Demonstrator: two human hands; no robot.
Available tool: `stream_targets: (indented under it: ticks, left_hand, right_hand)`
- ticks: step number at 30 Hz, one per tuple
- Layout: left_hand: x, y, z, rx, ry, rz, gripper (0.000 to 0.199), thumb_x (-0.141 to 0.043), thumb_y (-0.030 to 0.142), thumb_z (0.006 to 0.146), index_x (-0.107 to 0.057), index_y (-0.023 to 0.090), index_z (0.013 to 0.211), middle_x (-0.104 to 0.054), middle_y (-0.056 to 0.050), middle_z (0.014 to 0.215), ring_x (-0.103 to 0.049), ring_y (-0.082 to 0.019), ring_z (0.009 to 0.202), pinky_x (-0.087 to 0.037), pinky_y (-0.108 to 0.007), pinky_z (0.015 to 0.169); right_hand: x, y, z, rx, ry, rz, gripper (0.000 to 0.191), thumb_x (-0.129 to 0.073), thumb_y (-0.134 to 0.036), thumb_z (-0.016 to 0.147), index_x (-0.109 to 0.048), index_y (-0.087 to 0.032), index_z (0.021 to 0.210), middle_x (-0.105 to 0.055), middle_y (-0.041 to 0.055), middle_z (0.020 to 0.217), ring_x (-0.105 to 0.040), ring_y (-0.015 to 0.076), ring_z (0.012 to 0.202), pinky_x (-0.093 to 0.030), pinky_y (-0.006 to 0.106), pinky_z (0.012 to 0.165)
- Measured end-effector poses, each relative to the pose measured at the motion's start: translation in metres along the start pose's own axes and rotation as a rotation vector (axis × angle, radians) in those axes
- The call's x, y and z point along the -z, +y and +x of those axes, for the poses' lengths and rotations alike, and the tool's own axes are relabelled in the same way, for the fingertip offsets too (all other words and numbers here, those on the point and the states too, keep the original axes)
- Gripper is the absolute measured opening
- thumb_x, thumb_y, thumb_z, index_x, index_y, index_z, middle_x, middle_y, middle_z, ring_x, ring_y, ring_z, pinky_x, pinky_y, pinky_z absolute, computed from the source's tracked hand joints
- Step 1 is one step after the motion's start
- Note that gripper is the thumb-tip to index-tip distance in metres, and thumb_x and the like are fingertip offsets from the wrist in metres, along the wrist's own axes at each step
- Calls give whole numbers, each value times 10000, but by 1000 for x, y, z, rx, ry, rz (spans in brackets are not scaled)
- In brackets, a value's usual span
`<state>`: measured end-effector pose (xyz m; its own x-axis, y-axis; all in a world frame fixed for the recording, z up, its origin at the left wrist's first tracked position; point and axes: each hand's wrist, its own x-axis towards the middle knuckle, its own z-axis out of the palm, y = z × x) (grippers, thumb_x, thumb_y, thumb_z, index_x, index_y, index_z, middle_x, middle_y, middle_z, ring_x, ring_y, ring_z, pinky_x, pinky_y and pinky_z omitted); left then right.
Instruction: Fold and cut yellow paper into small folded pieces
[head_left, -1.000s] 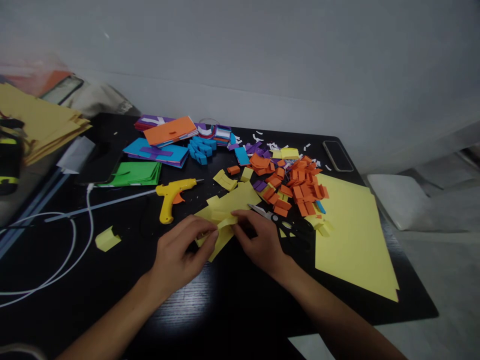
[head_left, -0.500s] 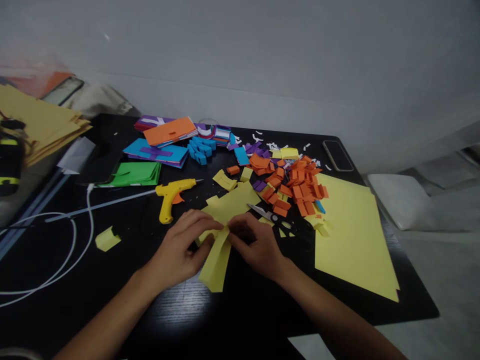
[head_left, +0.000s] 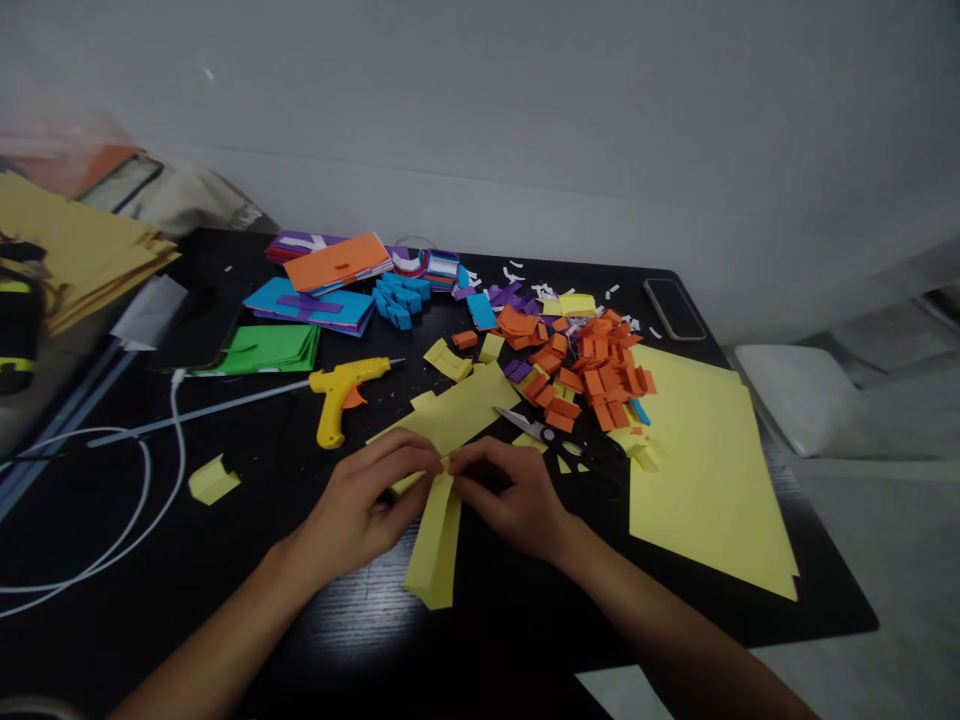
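Observation:
Between my two hands is a folded yellow paper strip, its lower end spreading toward me. My left hand pinches the strip's upper end from the left with thumb and fingers. From the right, my right hand pinches the same end, its fingertips close to the left ones. The fingers partly hide the pinched fold. Just beyond the hands lies a flat yellow paper piece. Scissors with dark handles rest beside my right hand, and a yellow glue gun lies past my left hand.
Orange folded paper pieces are heaped beyond the scissors. Large yellow sheets cover the right side. Blue, orange and green folded papers lie at the back left. A phone sits back right; a white cable loops at left.
The strip's loose end has shifted slightly toward me and right, hanging straighter. My fingertips have moved a little nearer, still pinching its upper end.

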<state>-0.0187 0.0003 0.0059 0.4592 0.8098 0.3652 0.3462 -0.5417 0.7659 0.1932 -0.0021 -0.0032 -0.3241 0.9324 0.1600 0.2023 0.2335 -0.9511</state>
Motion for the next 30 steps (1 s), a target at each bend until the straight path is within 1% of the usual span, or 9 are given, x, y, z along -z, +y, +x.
stream_targets:
  ticks: [6,11,13,16,19,22,25,30]
  left_hand:
    - [2,2,1,60,-22,-22,141,-578,72,961,-652,191,963,-650,-28,926,-650,-140,849,-521,-243,750]
    - [1,1,-1,106,-61,-60,169,-583,98,958,-675,212,1041,-704,-25,960,-677,-142,870,-537,-235,770]
    - [0,0,-1,141,-48,-64,157,-596,118,953,-689,214,1036,-728,-17,935,-680,-133,814,-537,-221,732]
    - [-3,0,0,211,-4,-77,83,-636,182,944,-709,200,978,-743,-10,854,-663,-122,700,-525,-205,646]
    - [-5,0,1,256,36,-107,59,-685,233,921,-727,192,932,-741,-4,789,-656,-118,649,-517,-193,605]
    - [-6,1,2,280,54,-145,62,-715,247,901,-741,192,911,-738,-1,753,-661,-121,634,-515,-188,582]
    - [-7,1,1,289,63,-171,73,-738,255,884,-742,187,910,-735,-3,740,-668,-125,629,-521,-191,576]
    - [-6,3,2,251,75,-124,60,-724,239,888,-735,185,909,-729,0,732,-654,-119,619,-521,-187,574]
  right_hand:
    - [-1,-1,1,-25,-12,-29,51,-693,-176,877,-732,-201,899,-774,21,804,-721,152,689,-554,248,658]
    - [-1,1,1,-71,-4,11,49,-703,-206,879,-731,-199,919,-773,28,813,-733,159,699,-564,247,655]
    - [-1,2,1,-80,8,38,45,-708,-202,872,-734,-200,908,-773,29,817,-733,159,705,-566,243,654]
    - [-1,3,2,-79,12,75,38,-704,-189,866,-737,-198,882,-776,34,840,-737,160,733,-572,243,673]
    - [-1,2,2,-52,11,64,62,-689,-179,872,-741,-202,900,-782,38,864,-740,161,747,-576,248,682]
    - [-1,-1,2,33,29,3,104,-681,-155,858,-744,-210,920,-793,49,915,-750,171,788,-581,259,698]
    - [0,-4,2,103,51,-49,98,-701,-148,845,-745,-216,900,-798,62,954,-762,187,846,-594,282,753]
    - [-1,-3,1,90,74,-32,74,-718,-167,869,-756,-227,886,-815,57,955,-781,196,870,-610,303,799]
